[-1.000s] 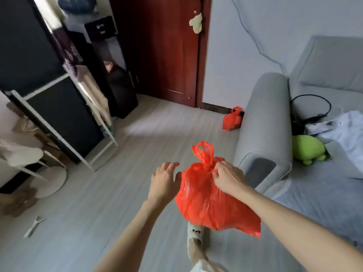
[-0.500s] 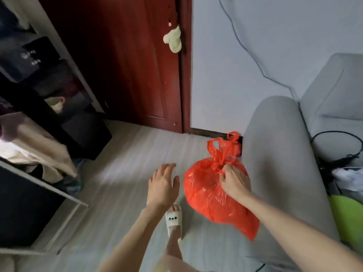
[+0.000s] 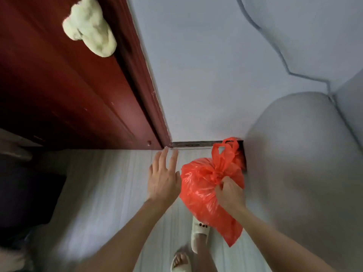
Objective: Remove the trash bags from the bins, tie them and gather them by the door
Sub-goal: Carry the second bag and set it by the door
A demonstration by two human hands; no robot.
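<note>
My right hand (image 3: 229, 193) grips a tied red trash bag (image 3: 200, 191) at its knot and holds it off the floor. The bag's handle loops stand up above my fist. Behind it, a second red bag (image 3: 240, 157) lies on the floor in the corner between the wall and the sofa arm, mostly hidden. My left hand (image 3: 164, 176) hovers beside the carried bag with its fingers spread and holds nothing. The dark red door (image 3: 64, 91) stands to the left.
A grey sofa arm (image 3: 302, 163) fills the right side, close to the bags. A pale cloth (image 3: 92, 27) hangs on the door. Dark furniture (image 3: 25, 193) sits at the lower left. My feet in white slippers (image 3: 200, 235) stand on the light wood floor (image 3: 110, 193).
I have walked closer to the door and the corner. The carried bag has come forward with my right hand and now hangs just in front of the bag on the floor.
</note>
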